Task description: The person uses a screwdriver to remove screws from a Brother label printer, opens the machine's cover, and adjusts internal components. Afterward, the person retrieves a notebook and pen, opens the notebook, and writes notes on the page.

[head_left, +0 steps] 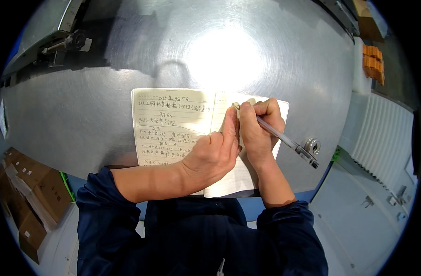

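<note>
An open notebook (173,131) with lined pages lies on a metal table, its left page filled with handwriting. My right hand (262,131) is closed around a clear pen (288,141), with the tip down near the top of the right page and the dark end sticking out to the right. My left hand (215,154) lies across the notebook, touching the right page. Its index finger stretches up beside the pen tip, while the other fingers are bent and partly hidden. Both hands nearly meet at the pen tip.
The metal table (100,101) reflects a bright light. A round metal fitting (313,146) sits right of the notebook. At the upper left is a machine part with a dark knob (75,40). Cardboard boxes (45,193) stand low at left; orange pieces (373,63) are at far right.
</note>
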Demonstrator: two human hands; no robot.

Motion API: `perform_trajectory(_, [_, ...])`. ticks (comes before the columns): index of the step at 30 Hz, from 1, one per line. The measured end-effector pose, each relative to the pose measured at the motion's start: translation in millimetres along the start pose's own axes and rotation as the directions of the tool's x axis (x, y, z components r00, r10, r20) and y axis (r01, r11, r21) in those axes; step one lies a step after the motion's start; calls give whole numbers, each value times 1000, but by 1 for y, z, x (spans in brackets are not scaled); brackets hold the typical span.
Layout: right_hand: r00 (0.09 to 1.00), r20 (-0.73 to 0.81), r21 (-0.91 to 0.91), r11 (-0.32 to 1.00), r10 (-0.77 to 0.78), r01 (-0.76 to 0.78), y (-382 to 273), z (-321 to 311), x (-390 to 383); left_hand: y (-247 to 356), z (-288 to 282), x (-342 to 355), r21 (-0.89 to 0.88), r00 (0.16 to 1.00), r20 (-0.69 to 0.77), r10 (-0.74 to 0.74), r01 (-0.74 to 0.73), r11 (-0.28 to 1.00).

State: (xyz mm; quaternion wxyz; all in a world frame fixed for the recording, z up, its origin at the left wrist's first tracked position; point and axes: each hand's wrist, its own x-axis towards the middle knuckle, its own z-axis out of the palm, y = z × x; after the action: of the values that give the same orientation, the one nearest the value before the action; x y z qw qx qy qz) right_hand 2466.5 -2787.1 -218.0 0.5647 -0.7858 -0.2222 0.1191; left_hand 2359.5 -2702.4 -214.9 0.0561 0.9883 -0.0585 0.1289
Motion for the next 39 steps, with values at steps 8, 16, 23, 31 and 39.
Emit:
perform_trajectory(8, [1000, -13, 47, 999, 15, -14, -1, 1, 1, 0, 0, 0, -25, 1000, 25, -10, 11, 1000])
perform_trajectory(16, [998, -28, 57, 997, 61, -59, -4, 2, 1, 0, -2, 0, 16, 1000, 30, 4, -4, 1000])
perform_trajectory(23, [999, -6, 83, 995, 53, -53, -4, 1, 1, 0, 0, -1, 49, 1000, 21, -12, 11, 999])
perform_trajectory(31, [998, -50, 125, 991, 47, -40, -3, -5, -2, -3, 2, -2, 3, 999, 18, 38, -38, 999])
perform_trajectory(39, [999, -33, 27, 999, 35, -34, -2, -3, 1, -1, 0, 0, -30, 999, 31, 12, -11, 999])
